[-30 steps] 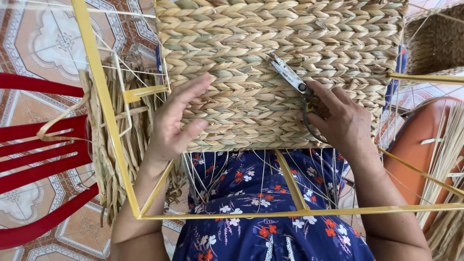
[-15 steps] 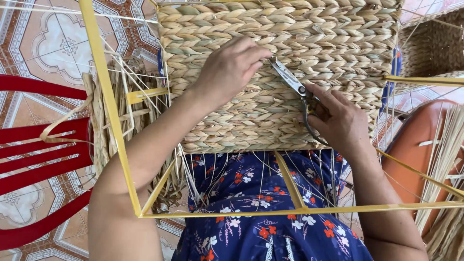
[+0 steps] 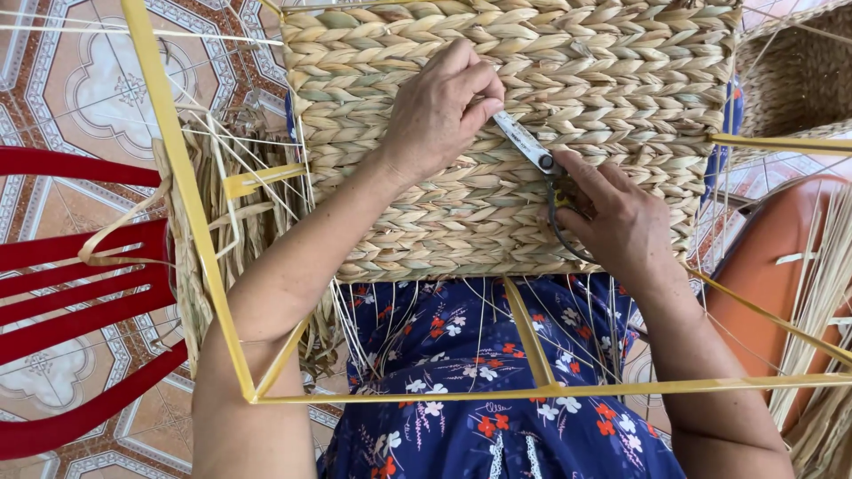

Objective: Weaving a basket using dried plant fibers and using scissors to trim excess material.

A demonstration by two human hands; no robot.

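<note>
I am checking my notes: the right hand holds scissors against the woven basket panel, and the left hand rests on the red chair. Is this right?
Not quite. In the head view the left hand rests on the woven basket panel, at the tip of the scissors, not on the red chair. The right hand does hold the scissors there.

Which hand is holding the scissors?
The right hand holds the scissors by their handles. The left hand only presses on the woven basket panel, its fingers beside the blades.

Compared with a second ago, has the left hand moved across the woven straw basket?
Yes. The left hand has moved up and to the right across the woven straw basket, from its lower left edge to the tip of the metal scissors.
</note>
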